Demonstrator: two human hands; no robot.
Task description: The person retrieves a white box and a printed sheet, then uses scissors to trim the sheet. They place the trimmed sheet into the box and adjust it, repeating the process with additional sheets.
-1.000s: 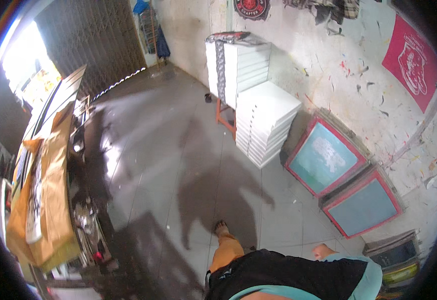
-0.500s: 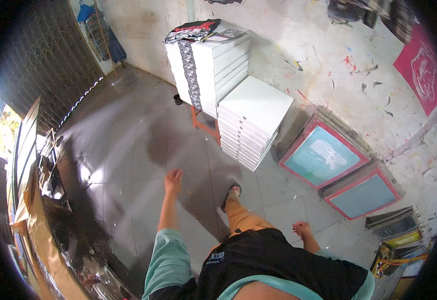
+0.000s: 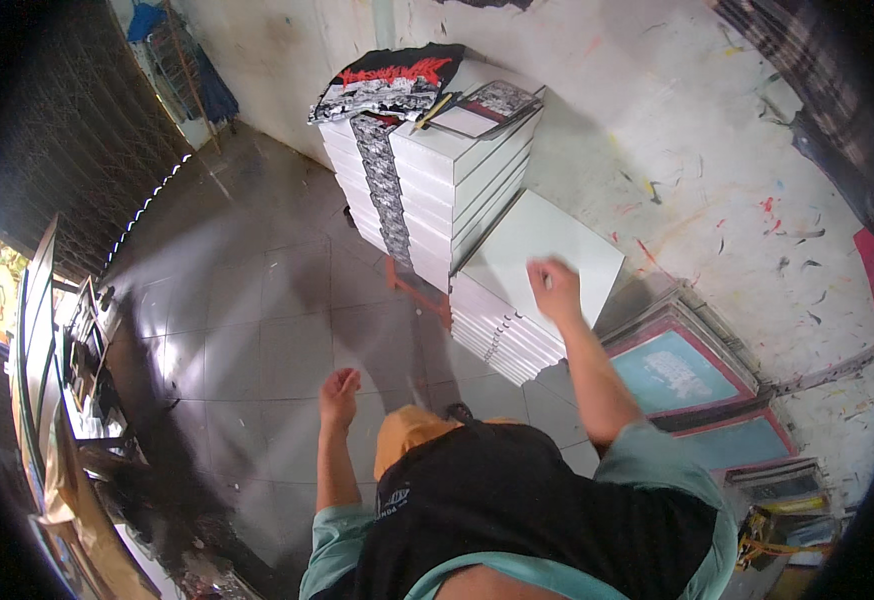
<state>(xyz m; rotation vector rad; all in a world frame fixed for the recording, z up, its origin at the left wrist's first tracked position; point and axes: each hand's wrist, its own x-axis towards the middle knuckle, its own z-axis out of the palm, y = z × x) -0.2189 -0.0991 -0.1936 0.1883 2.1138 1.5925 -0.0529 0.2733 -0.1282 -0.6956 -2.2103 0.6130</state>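
I seem to be between grasps, walking alongside the stacked white pieces. My left hand (image 3: pixel 337 397) hangs over the floor, fingers curled closed; my right hand (image 3: pixel 555 288), loosely closed too, is in front of the lower white stack (image 3: pixel 567 228), beside the taller white stack (image 3: pixel 422 165) topped by a printed cloth (image 3: pixel 389 82). I see nothing in either grip. Lifting from here would call for opening my fingers. Whether my right hand touches the stack, I can't tell; my forearm covers part of the red-edged frames (image 3: pixel 679 365), and my shirt (image 3: pixel 547 500) hides my feet.
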